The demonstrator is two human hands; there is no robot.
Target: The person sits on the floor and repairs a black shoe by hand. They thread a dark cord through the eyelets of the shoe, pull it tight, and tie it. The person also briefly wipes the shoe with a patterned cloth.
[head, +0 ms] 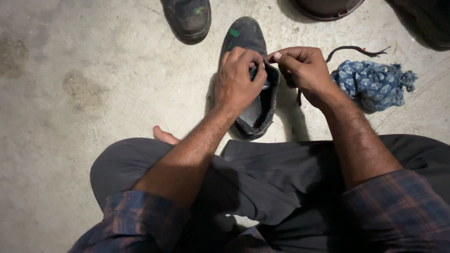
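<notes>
While the dark shoe (255, 107) lies on the concrete floor (93, 84) before the knees | left hand (236, 82) pinches its opening edge | right hand (304, 70) nips the lace end (269, 60) | lacing looks barely begun, most unthreaded | second shoe (187, 18) untouched.

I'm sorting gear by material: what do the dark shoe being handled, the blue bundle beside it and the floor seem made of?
The dark shoe looks like leather or imitation leather: smooth, scuffed, dull sheen, paint flecks at the toe. The blue bundle is soft woven cloth, printed, crumpled, frayed at its edges. The floor appears bare concrete, matte, mottled and stained.
</notes>
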